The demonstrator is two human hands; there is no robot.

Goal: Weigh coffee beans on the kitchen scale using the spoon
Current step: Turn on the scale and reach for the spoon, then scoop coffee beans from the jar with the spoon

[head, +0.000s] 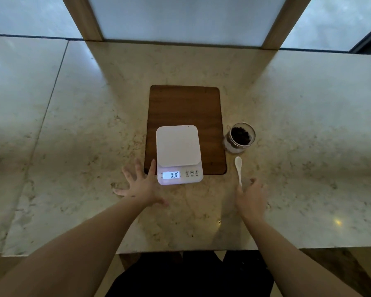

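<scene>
A white kitchen scale [178,146] sits on the near part of a dark wooden board [184,103]; its lit display reads 0.00 and its platform is bare. To the right stands an open glass jar [240,137] holding dark coffee beans. A white spoon [238,168] lies on the counter just in front of the jar, bowl pointing away. My left hand [141,185] is spread flat, fingers apart, beside the scale's left front corner. My right hand [252,196] hovers at the spoon's handle end, fingers curled over it; whether they grip it I cannot tell.
The marble counter [73,125] stretches wide on both sides, with a seam on the left. A wooden-framed window panel [184,18] rises at the back edge. The counter's front edge runs just below my forearms.
</scene>
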